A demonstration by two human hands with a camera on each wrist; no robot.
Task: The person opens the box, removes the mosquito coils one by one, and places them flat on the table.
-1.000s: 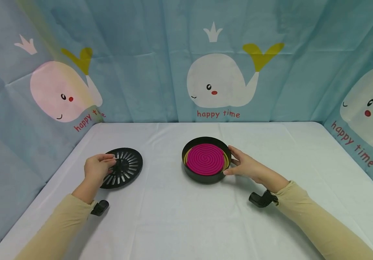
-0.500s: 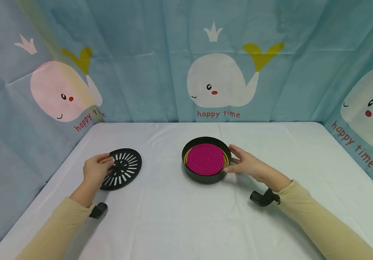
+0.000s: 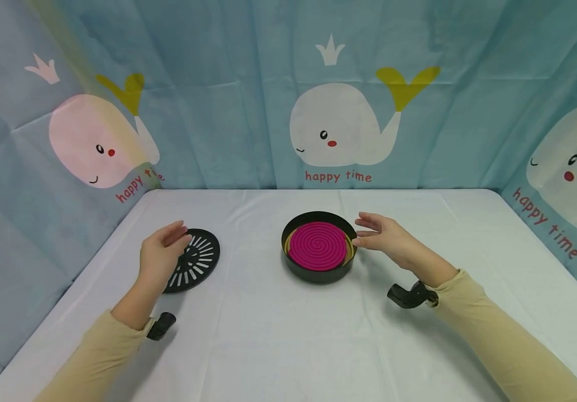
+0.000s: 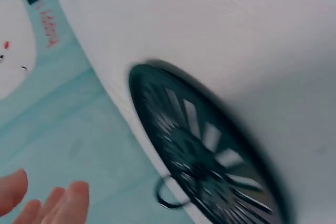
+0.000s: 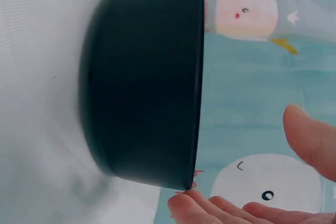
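A round black slotted lid (image 3: pixel 197 262) lies on the table at the left. My left hand (image 3: pixel 162 257) is over its left part, fingers extended and apart from it. The left wrist view shows a small wire ring (image 4: pixel 164 198) standing up from the slotted lid (image 4: pixel 197 148). Near the table's middle stands a shallow round black tin (image 3: pixel 316 276) with a magenta mosquito coil (image 3: pixel 317 245) inside and a yellow edge (image 3: pixel 287 245) showing beneath it. My right hand (image 3: pixel 390 241) is at the tin's right rim, fingers loosely extended, holding nothing; the tin's wall (image 5: pixel 144 82) fills much of the right wrist view.
A white cloth (image 3: pixel 268 335) covers the table. Behind it and along both sides hangs a blue curtain (image 3: pixel 228 134) printed with whales. Black camera mounts (image 3: pixel 409 295) sit at both wrists, by the beige sleeves.
My left hand has let go of the lid and lifted a little, its fingers straightening. The lid now lies flatter. My right hand has let go of the tin's rim and risen slightly.
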